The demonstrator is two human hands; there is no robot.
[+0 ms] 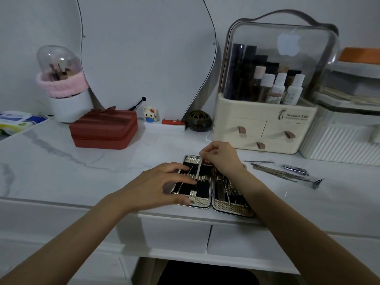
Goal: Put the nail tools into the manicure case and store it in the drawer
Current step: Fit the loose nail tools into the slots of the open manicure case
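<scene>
Holding the open manicure case (202, 187) flat is the likely job of your left hand (162, 183): its fingers lie spread and nearly straight across the left half, thumb at the near edge, which should keep the case from sliding on the marble tabletop (61, 161) while you load it. Your right hand (221, 157), just above centre of frame, has its fingers curled together, pinching a slim metal tool (199, 169) that runs down over the left half, apparently being seated under the centre strap. Case sits at lower centre of frame, at the table's front edge, hinge toward you-away axis, both halves up. Appearance: chrome rim, black lining, textured gold end panels; right half already carries several tools. Loose tools (285, 171) lie to the right of frame, well apart from the case, not yet stowed. White drawers (205, 237) below the table edge appear closed.
</scene>
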